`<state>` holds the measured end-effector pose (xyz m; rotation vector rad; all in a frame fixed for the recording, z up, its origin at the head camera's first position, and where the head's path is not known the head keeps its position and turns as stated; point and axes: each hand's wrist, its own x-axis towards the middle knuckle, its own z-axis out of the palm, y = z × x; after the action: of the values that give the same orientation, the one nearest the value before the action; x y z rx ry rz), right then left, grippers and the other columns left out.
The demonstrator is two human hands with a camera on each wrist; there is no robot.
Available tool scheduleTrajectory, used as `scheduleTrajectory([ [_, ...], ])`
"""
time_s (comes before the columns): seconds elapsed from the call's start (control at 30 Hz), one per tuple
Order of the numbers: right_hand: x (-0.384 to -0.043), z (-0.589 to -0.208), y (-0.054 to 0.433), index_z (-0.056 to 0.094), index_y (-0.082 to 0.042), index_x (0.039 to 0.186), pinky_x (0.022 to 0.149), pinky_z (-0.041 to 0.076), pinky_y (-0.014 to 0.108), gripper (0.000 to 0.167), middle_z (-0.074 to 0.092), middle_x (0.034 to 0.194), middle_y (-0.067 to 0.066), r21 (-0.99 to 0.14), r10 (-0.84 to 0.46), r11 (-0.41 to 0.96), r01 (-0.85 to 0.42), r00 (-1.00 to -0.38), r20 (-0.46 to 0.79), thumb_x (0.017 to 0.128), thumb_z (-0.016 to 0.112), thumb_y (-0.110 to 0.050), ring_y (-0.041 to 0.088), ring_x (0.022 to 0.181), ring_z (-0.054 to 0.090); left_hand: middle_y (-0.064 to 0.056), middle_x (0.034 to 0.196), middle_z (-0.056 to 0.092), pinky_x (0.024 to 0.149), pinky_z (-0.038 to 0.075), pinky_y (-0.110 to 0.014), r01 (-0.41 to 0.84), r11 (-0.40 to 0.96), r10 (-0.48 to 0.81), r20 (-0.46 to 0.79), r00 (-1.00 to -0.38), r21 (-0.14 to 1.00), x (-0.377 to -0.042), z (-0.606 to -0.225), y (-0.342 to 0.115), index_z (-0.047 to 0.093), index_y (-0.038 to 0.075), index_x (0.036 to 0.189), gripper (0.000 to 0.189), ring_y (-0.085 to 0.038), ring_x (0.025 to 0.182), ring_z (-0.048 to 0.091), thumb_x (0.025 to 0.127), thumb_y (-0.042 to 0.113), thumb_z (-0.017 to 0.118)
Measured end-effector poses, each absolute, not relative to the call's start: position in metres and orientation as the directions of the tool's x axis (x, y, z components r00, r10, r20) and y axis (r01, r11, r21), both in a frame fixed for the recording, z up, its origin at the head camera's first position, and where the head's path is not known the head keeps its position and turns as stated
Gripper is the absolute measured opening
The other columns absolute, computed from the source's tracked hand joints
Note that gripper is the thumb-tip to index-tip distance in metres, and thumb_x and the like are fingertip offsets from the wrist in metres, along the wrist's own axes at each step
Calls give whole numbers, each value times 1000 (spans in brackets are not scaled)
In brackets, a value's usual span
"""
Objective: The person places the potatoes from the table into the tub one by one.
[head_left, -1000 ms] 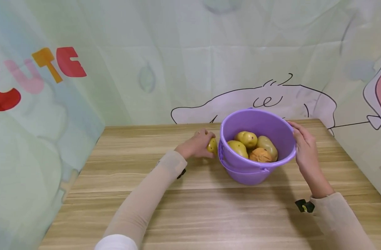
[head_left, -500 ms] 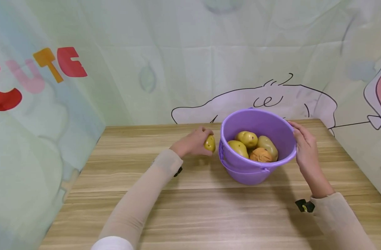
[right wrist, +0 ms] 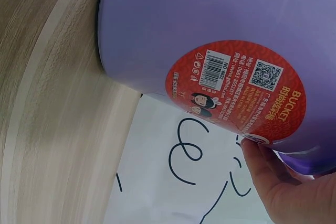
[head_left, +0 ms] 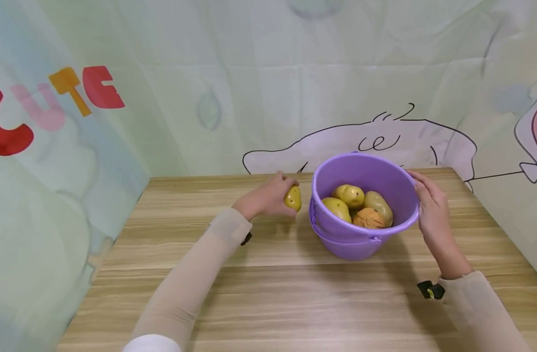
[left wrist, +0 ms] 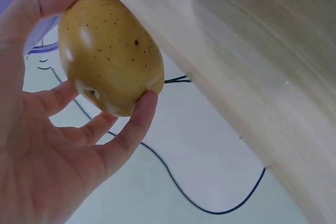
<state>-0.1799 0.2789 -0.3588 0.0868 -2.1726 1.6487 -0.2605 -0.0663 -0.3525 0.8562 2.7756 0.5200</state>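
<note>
My left hand (head_left: pixel 270 197) pinches a yellow potato (head_left: pixel 293 198) just left of the purple bucket (head_left: pixel 352 247). Thumb and fingertips sit around the speckled potato (left wrist: pixel 113 51) in the left wrist view, with its face towards the camera uncovered. On the bucket's right side, my right hand (head_left: pixel 435 215) grips the rim, thumb outside. Within the bucket lie two yellow potatoes (head_left: pixel 350 196), a duller tan potato-shaped piece (head_left: pixel 377 206) and a wrinkled orange-brown lump (head_left: pixel 369 218). The right wrist view shows the right thumb (right wrist: pixel 257 163) against the bucket wall by a red label (right wrist: pixel 236 93).
Bucket and hands are over a wood-grain table (head_left: pixel 268 303). A printed cloth backdrop (head_left: pixel 207 98) rises right behind its back edge and along both sides. The bucket's handle (head_left: pixel 343 239) hangs down at the front.
My left hand has drawn the potato a little to the left and back, widening the gap to the bucket. The right hand and bucket stay in place.
</note>
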Motion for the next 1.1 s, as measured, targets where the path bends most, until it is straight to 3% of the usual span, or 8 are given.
scheduleTrajectory([
  [0.63,-180,-361,280,55,2,138,82,46,13,42,60,118,-9,-908,194,325,-263,-921,336,108,36,-21,6,104,56,-16,137,39,73,52,-35,547,754,593,-17,-805,365,-247,-314,-68,47,15,142,75,-28,107,45,76,35,77],
  [1.1,-181,-360,280,54,3,139,83,46,13,43,60,121,-7,-907,187,329,-263,-924,335,108,35,-21,7,106,55,-18,139,38,78,51,-35,599,727,619,60,-783,335,-241,-288,-71,46,13,144,77,-30,108,44,77,36,76],
])
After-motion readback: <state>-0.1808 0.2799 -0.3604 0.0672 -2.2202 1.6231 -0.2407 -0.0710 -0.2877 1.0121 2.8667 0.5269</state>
